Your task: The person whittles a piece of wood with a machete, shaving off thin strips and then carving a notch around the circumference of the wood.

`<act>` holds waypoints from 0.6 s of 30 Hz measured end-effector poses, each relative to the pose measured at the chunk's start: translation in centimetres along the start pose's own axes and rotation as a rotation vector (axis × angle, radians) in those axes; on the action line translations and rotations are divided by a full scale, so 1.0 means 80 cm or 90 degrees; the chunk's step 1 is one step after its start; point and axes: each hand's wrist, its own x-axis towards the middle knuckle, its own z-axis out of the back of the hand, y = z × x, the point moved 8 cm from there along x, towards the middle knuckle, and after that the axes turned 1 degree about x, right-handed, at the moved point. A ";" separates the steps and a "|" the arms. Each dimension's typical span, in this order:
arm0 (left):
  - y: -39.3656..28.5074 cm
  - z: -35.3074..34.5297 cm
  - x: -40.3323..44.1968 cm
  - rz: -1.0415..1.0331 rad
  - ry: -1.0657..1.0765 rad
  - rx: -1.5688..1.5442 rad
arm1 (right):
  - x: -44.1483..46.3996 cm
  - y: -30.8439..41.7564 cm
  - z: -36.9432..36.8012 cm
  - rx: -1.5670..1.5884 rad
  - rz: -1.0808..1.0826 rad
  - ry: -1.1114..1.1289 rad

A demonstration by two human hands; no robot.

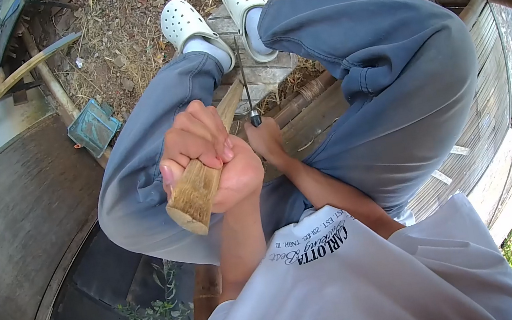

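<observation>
My left hand (212,156) is closed around a piece of pale wood (194,198). Its squared, thick end points toward me, and the narrower far end slants down between my knees. Lower and to the right, my right hand (265,140) is wrapped round the dark handle of a long, thin-bladed tool (243,72). The blade points away from me toward my feet, close beside the wood's far end; it looks edge-on, so I cannot tell its exact kind. Whether blade and wood touch is unclear. Most of the handle is hidden in my right hand.
My feet in white clogs (186,25) rest by a worn wooden board (266,75). Slatted bamboo (485,76) lies to the right. At left are a small blue-green plastic container (94,128), a curved wooden strip (7,86) and a large panel (23,195). Dry litter covers the ground.
</observation>
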 end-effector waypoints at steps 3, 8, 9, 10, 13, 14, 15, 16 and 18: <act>-0.007 0.013 0.001 -0.017 -0.034 -0.031 | 0.018 -0.015 -0.012 0.006 0.017 0.003; -0.088 0.033 -0.004 -0.097 -0.049 -0.032 | 0.000 0.003 -0.033 0.404 -0.127 0.164; -0.111 0.038 -0.008 -0.140 -0.063 -0.019 | -0.007 0.026 -0.031 0.507 -0.114 0.202; -0.133 0.041 -0.015 -0.187 -0.076 -0.008 | -0.015 0.054 -0.025 0.609 -0.098 0.243; -0.174 0.038 -0.048 -0.276 -0.054 -0.013 | -0.036 0.126 -0.008 0.730 -0.068 0.322; -0.179 0.039 -0.060 -0.294 -0.049 -0.020 | -0.043 0.154 -0.001 0.798 -0.051 0.363; -0.183 0.035 -0.075 -0.330 -0.003 -0.024 | -0.061 0.186 0.013 0.817 -0.040 0.402; -0.188 0.033 -0.090 -0.366 0.042 -0.027 | -0.059 0.200 0.017 0.816 -0.023 0.411; -0.187 0.030 -0.109 -0.324 0.116 0.025 | -0.060 0.240 0.023 0.699 0.091 0.510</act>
